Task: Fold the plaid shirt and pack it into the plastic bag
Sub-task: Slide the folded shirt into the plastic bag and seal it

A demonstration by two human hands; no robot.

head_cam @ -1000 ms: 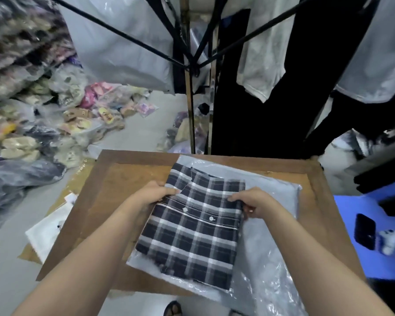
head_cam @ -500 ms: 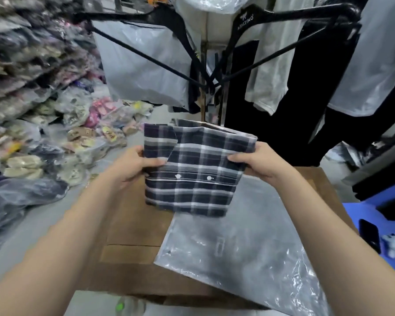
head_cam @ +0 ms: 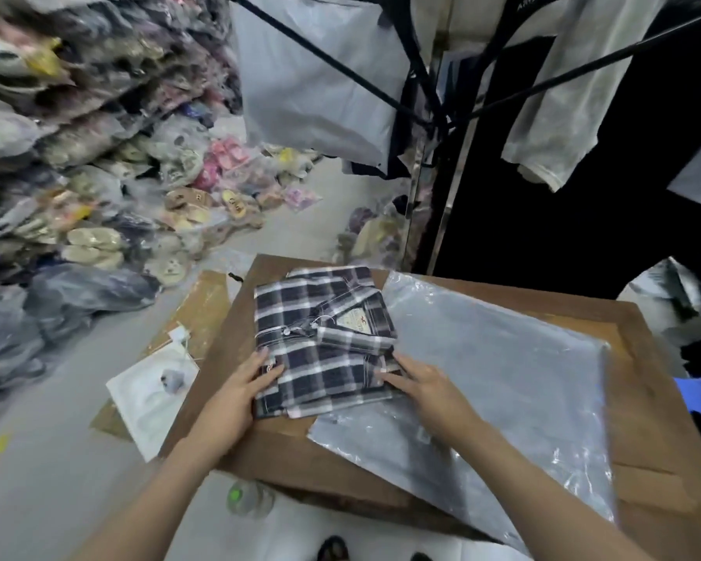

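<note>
On the tabletop (head_cam: 644,382), beside the bag (head_cam: 502,378), both hands (head_cam: 235,392) (head_cam: 421,382) press flat, ungripping, on the folded shirt (head_cam: 320,338); a careless lift could undo its loose folds.

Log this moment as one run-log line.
phase: folding | plaid shirt: folded, collar up, on table | left hand, right hand: on near corners | plastic bag: flat, empty, right of shirt

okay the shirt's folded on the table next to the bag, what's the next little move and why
Probably free the right hand to lift open the clear plastic bag. The folded dark plaid shirt lies collar-up on the brown wooden table, its right edge overlapping the bag, which lies flat, while both hands, the left hand too, rest on the shirt's near corners.
</note>
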